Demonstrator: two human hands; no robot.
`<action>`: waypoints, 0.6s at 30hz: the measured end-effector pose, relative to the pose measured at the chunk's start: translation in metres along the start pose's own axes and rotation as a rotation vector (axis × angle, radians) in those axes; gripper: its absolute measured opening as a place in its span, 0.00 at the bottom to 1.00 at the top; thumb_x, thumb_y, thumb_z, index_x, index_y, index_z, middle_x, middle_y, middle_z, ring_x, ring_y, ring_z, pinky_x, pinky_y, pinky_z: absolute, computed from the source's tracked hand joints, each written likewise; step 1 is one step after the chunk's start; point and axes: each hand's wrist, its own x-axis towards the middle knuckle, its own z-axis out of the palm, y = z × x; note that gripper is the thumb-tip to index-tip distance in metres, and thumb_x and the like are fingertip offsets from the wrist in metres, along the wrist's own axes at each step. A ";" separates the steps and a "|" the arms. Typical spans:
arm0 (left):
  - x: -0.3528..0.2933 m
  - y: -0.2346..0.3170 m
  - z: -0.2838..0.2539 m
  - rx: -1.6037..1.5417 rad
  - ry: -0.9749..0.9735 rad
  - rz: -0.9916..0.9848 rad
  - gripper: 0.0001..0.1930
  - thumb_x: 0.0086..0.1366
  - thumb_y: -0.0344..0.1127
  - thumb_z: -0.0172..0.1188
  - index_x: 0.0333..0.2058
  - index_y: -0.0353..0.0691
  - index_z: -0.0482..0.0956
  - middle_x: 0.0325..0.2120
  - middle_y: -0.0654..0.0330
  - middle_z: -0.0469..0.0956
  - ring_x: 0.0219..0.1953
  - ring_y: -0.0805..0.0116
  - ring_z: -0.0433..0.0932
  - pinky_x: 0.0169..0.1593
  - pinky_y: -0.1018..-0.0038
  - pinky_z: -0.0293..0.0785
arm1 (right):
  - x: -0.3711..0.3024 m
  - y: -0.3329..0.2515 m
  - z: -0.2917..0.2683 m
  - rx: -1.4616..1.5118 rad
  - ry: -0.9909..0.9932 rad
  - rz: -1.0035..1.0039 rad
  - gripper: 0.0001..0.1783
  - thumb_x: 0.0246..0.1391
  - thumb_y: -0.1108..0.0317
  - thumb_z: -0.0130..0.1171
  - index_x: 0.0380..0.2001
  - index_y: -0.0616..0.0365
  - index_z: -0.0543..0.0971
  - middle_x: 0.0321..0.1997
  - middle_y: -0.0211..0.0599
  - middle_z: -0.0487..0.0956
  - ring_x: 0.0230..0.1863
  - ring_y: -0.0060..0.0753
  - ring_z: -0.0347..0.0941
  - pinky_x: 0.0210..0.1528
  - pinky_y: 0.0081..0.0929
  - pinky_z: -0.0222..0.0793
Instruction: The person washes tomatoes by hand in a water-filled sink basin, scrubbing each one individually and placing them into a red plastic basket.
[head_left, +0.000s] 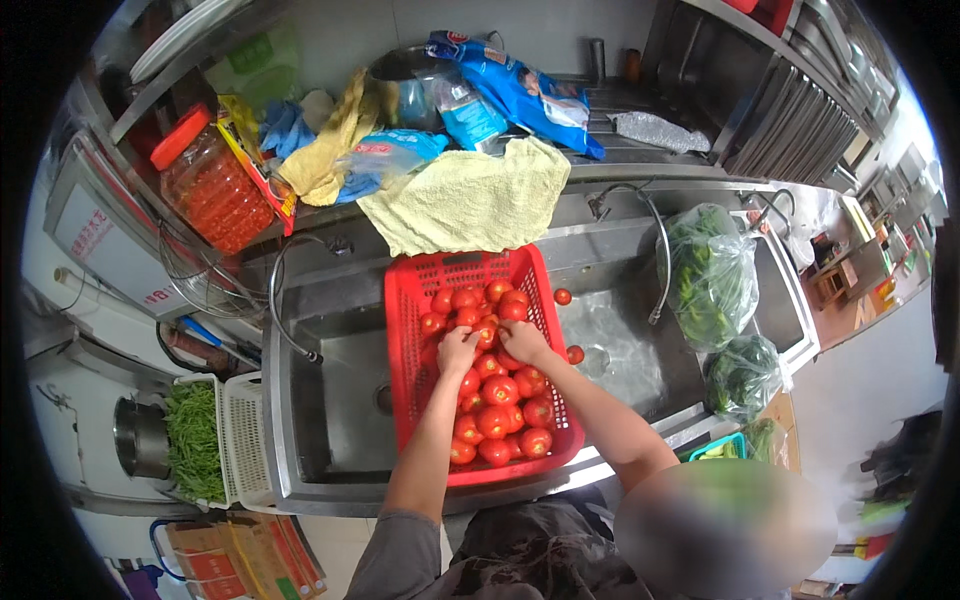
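A red perforated plastic basket (398,350) rests across the double sink, heaped with red tomatoes (494,421). Both my arms reach over its near side into the pile. My left hand (458,350) is closed, its fingers curled round a tomato near the middle of the heap. Just to its right, my right hand (522,341) is also closed, with its fingertips bent over a tomato; the palm side of each hand is hidden. Two loose tomatoes lie outside the basket in the right basin, one of them a small tomato (563,297) by the basket's far right side.
Curved faucets (290,290) stand over the basins (640,340). A yellow towel (480,200) hangs over the back ledge. Bagged green vegetables (708,275) sit at the right. White crates, one holding green beans (196,440), stand left. A lidded red jar (215,185) is at back left.
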 end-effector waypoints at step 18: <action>-0.096 0.192 0.078 -0.305 -0.092 0.395 0.11 0.68 0.35 0.54 0.44 0.37 0.79 0.36 0.54 0.83 0.37 0.68 0.81 0.42 0.72 0.76 | -0.131 0.170 -0.106 0.556 0.242 0.188 0.15 0.64 0.66 0.45 0.45 0.61 0.79 0.35 0.39 0.83 0.36 0.28 0.80 0.43 0.26 0.74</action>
